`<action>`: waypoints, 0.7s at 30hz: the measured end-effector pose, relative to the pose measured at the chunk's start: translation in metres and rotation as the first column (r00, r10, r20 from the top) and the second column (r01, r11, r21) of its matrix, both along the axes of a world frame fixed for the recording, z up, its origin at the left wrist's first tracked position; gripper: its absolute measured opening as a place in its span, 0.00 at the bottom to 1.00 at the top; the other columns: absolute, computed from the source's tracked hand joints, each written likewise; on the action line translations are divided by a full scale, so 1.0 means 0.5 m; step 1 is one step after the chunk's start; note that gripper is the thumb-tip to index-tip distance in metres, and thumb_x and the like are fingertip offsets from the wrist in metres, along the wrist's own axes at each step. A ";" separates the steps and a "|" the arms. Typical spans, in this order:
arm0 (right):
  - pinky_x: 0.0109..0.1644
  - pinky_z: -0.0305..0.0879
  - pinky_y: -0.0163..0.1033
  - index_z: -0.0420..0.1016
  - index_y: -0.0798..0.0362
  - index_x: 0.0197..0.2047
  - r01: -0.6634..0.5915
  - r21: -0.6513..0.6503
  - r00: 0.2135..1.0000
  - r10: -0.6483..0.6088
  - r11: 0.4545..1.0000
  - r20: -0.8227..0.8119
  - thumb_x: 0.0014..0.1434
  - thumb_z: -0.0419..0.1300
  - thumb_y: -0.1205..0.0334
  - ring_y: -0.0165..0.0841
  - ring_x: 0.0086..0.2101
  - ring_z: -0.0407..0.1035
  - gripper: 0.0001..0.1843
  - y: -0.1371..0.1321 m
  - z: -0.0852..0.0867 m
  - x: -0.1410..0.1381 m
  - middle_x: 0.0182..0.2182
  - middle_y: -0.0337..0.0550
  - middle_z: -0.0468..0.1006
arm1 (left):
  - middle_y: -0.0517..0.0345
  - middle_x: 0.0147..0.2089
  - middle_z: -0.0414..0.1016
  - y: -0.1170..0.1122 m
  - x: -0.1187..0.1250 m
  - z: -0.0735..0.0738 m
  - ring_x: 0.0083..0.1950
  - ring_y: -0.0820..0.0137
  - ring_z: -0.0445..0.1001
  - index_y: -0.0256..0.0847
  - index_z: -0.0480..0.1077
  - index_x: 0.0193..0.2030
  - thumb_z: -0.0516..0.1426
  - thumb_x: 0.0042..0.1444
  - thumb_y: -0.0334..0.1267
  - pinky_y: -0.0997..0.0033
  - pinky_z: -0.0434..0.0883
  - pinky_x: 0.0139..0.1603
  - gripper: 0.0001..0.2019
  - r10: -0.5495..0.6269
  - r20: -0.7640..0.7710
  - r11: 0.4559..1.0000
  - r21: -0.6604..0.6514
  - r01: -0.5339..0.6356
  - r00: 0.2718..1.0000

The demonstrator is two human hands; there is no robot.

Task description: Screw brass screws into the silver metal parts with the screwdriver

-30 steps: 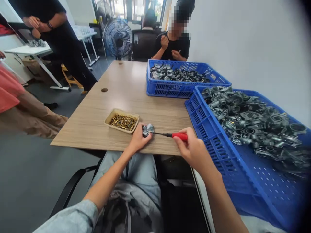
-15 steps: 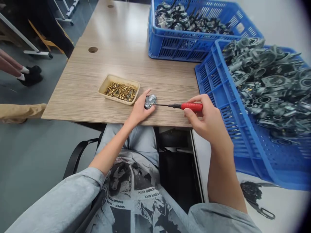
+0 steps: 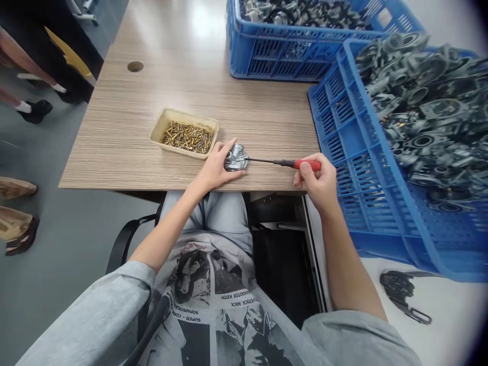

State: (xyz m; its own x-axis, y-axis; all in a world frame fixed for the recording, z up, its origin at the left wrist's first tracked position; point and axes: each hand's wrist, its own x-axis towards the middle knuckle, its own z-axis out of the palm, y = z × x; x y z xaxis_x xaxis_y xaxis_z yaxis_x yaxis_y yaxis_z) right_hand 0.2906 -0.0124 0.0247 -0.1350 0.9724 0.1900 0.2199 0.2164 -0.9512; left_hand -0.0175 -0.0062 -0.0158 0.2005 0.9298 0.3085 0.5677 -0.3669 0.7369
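My left hand point(image 3: 218, 166) grips a small silver metal casting point(image 3: 237, 157) on the tabletop, thumb on the near side and fingers on the far side. In my right hand point(image 3: 318, 179) is a screwdriver point(image 3: 305, 164) with a red handle, its fingers closed round the grip. The screwdriver lies almost level, and its dark shaft runs left to the casting's right side. Whether a screw sits under the tip is too small to tell. Just beyond my left hand stands a cream plastic tray point(image 3: 160, 127) holding many brass-coloured screws point(image 3: 186, 136).
Blue crates point(image 3: 282, 56) full of metal parts stand at the back and right; the right crate point(image 3: 366, 152) is close to my right forearm. The wooden table point(image 3: 183, 81) has a round cable hole point(image 3: 135, 66). Other people's legs point(image 3: 46, 51) show at left.
My right hand's grip on the screwdriver has shifted, with the thumb now over the handle. The casting looks turned slightly in my left hand. The view has shifted, and people at left have moved.
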 end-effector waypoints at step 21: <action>0.23 0.67 0.33 0.74 0.48 0.43 -0.057 -0.207 0.977 0.011 0.977 -0.214 0.62 0.72 0.42 0.27 0.19 0.59 0.20 0.019 -0.057 0.007 0.20 0.32 0.71 | 0.48 0.59 0.69 -0.002 0.025 0.005 0.60 0.56 0.71 0.42 0.61 0.66 0.64 0.50 0.29 0.58 0.70 0.64 0.36 0.046 -0.033 0.994 0.101 -0.042 0.998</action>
